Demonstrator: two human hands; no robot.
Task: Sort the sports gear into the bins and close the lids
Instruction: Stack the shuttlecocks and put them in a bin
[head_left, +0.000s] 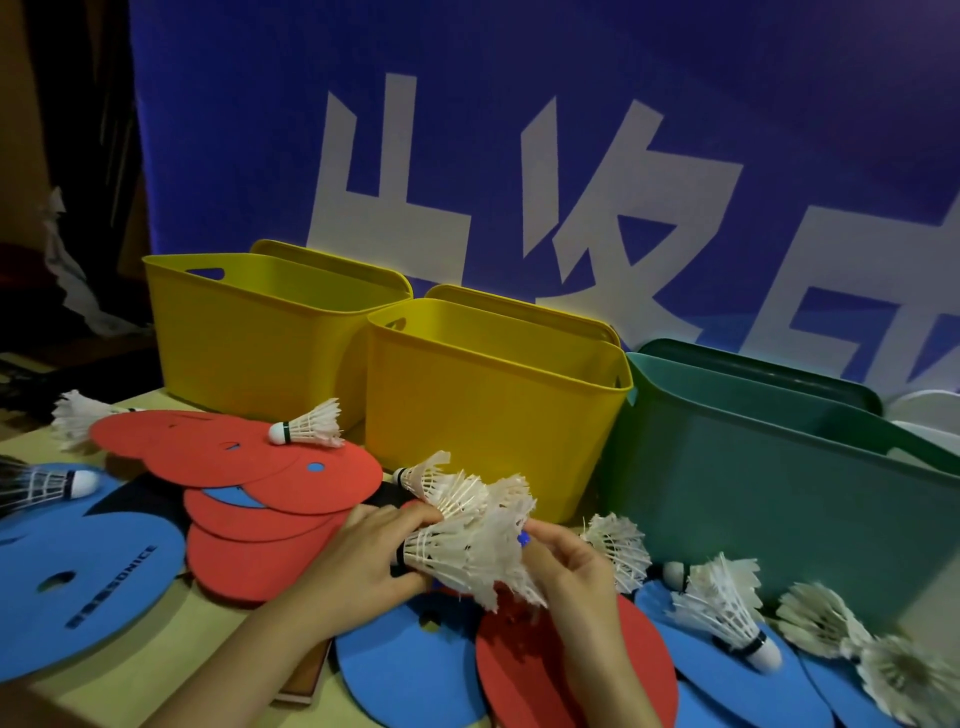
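My left hand (363, 564) grips a bunch of white feather shuttlecocks (467, 530) low in the middle of the view. My right hand (566, 569) pinches the feathers of the same bunch from the right. Red flat discs (291, 478) and blue flat discs (78, 577) lie overlapped on the table. More shuttlecocks lie loose: one on the red discs (309, 426), one at the left edge (57, 483), several at the right (727, 613). Two open yellow bins (249, 338) (488, 415) and an open green bin (769, 499) stand behind.
Lids stand upright behind each bin, yellow (332, 260) and green (769, 371). A blue banner with white characters (519, 156) closes off the back. A thin brown board (306, 675) pokes out under the discs near the table's front.
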